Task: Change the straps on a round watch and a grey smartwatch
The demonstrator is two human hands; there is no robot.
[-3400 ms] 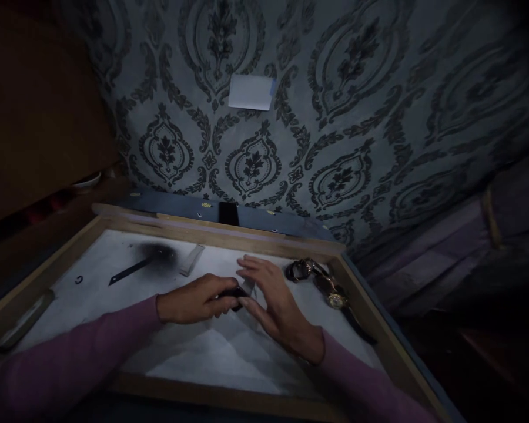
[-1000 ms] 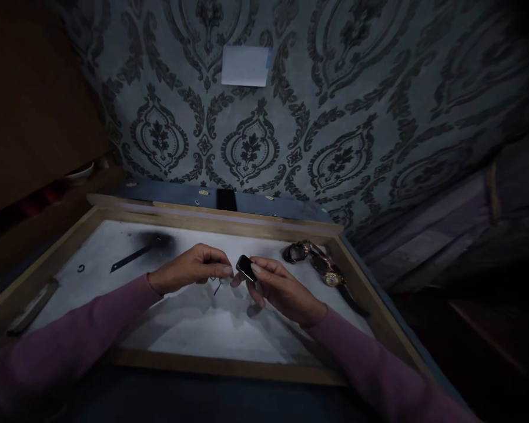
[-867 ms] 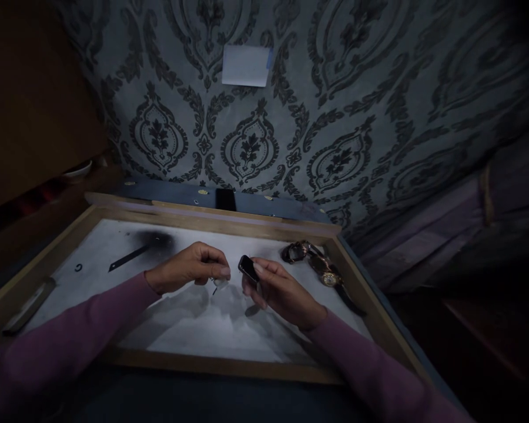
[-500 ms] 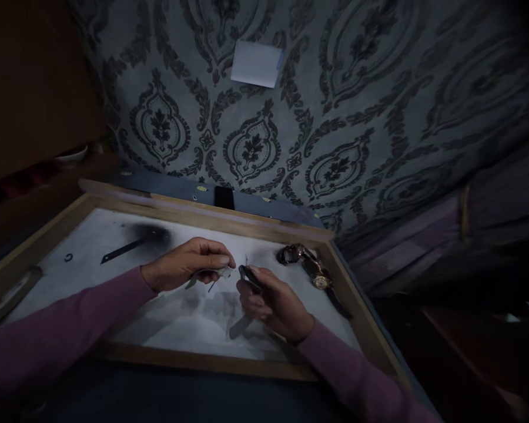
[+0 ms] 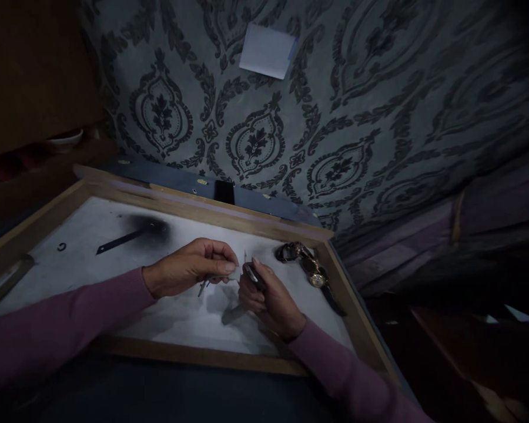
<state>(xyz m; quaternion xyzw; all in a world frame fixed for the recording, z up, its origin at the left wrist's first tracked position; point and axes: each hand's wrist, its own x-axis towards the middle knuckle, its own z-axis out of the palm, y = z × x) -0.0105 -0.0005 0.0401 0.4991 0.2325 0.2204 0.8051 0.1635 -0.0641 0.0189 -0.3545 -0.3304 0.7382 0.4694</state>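
My left hand (image 5: 198, 267) is closed, thumb against fingers, on a small thin metal-looking piece (image 5: 203, 286) that sticks out below it. Most of that piece is hidden, so its kind is unclear. Wrapped in the fingers of my right hand (image 5: 268, 296) is a dark handheld tool (image 5: 254, 276) with a greyish edge. A thin pointed bit rises beside the tool; whether it belongs to it I cannot tell. Both hands hover close together over the white bottom of a wooden-framed tray (image 5: 194, 357), fingertips a short way apart.
Wristwatches (image 5: 317, 280) with dark straps lie at the tray's right side. A dark flat strip (image 5: 119, 242) and a small C-shaped piece (image 5: 62, 247) rest at the left, near a long greyish object (image 5: 9, 282). Behind the rim is a black phone-like object (image 5: 224, 192). White paper (image 5: 268, 51) hangs on the patterned wall.
The pale piece in my left hand has turned and is now more hidden by the fingers. My right hand has tilted the dark tool, showing its greyish edge. The view has shifted slightly.
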